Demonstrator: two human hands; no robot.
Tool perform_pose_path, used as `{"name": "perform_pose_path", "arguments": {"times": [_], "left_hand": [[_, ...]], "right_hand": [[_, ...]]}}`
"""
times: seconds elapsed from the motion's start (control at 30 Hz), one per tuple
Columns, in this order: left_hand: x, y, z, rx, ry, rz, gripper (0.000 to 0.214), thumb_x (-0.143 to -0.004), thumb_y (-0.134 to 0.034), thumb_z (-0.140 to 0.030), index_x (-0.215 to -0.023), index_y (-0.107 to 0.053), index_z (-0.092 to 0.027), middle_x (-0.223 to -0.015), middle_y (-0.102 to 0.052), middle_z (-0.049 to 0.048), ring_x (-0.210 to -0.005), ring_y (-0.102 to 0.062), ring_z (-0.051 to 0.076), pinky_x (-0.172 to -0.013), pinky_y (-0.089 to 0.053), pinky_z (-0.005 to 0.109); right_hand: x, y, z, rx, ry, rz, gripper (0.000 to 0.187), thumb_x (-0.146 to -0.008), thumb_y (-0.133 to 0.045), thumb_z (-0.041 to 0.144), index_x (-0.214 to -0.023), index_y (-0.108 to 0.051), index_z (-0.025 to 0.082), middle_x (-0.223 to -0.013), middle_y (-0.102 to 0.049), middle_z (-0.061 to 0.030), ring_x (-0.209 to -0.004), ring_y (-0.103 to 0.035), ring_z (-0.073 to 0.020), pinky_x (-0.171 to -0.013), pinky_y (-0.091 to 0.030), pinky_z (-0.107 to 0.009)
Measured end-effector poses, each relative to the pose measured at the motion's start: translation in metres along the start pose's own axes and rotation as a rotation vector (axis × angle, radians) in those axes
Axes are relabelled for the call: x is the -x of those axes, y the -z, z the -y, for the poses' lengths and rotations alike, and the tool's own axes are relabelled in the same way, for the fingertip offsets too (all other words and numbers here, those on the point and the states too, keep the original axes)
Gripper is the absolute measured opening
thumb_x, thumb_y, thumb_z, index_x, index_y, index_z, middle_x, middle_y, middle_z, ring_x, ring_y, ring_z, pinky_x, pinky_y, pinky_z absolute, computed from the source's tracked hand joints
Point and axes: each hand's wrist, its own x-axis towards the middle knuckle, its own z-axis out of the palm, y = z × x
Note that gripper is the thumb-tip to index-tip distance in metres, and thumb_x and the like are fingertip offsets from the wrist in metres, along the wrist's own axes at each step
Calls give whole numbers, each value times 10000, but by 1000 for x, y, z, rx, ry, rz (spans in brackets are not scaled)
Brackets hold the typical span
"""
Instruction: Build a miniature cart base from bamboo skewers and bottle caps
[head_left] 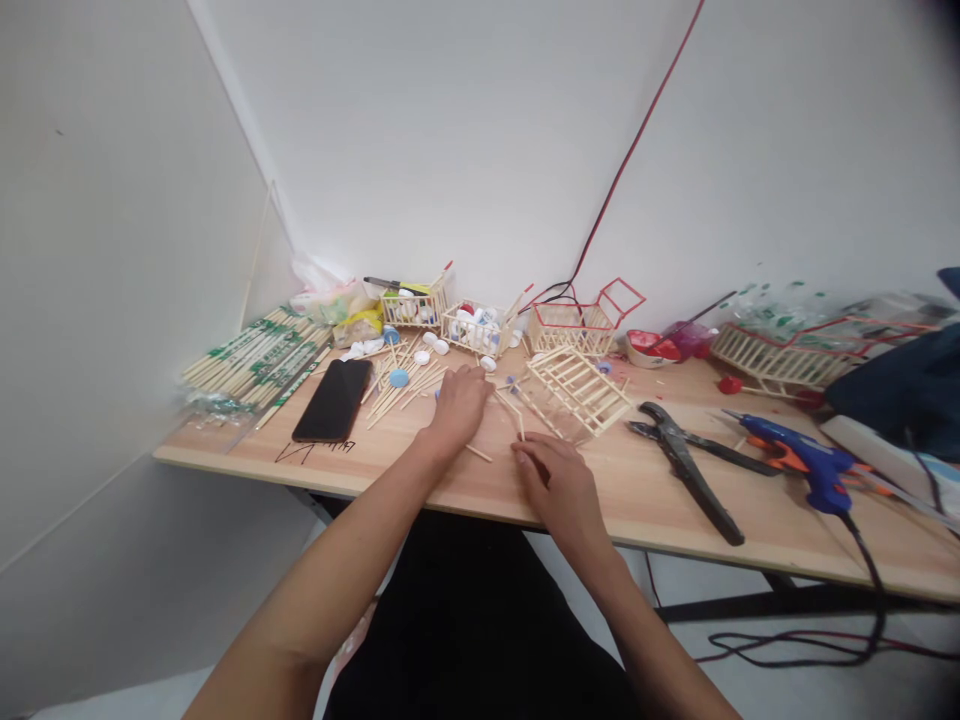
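My right hand (559, 480) pinches the near end of a thin wooden stick (523, 428) between thumb and finger, low over the table. That stick meets another short stick (508, 403) at an angle, which runs up toward the fingertips of my left hand (459, 402). The left fingers are bent and closed against the tabletop; what they grip is hidden. A loose stick (478, 454) lies beneath the left wrist. Just beyond my right hand, a slatted stick frame (581, 392) rests tilted.
Behind stand small stick carts (574, 330) and one filled with bottle caps (480, 328). A phone (334, 400) and bundled sticks (259, 360) lie left. Pliers (686, 465), a blue glue gun (806, 460) with its cord, and a red paint tub (651, 348) are right.
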Motion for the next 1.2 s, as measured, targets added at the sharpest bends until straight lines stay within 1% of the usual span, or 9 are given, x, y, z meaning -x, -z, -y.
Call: {"name": "perform_pose_path", "arguments": {"times": [0.27, 0.5, 0.83, 1.2], "left_hand": [[0, -1, 0, -7, 7, 0, 323, -947, -360, -210, -903, -677, -166, -1023, -624, 113, -1015, -501, 259, -824, -335, 373], [0, 0, 0, -14, 10, 5, 315, -944, -369, -206, -894, -676, -160, -1020, -625, 111, -1005, -504, 253, -804, -333, 365], [0, 1, 0, -17, 11, 20, 307, -939, -374, -204, -910, -676, -162, -1022, -622, 107, -1026, -500, 252, -815, -335, 362], [-1, -2, 0, -20, 4, -2, 346, -956, -347, -222, -928, -687, -159, -1011, -624, 111, -1005, -504, 254, -804, -339, 366]], "right_hand": [[0, 1, 2, -3, -2, -16, 199, -889, -506, 247, -928, -696, 202, -1035, -697, -85, -1008, -608, -231, -920, -447, -418], [0, 1, 1, 10, 4, -9, 201, -890, -510, 237, -936, -698, 183, -1035, -696, -91, -1009, -606, -229, -927, -441, -415], [0, 1, 2, 9, 5, -7, 201, -889, -505, 244, -933, -697, 201, -1044, -697, -84, -1004, -609, -233, -917, -450, -420], [-1, 1, 2, 5, 8, -6, 209, -887, -500, 241, -937, -699, 201, -1035, -698, -87, -1008, -610, -234, -923, -448, -422]]}}
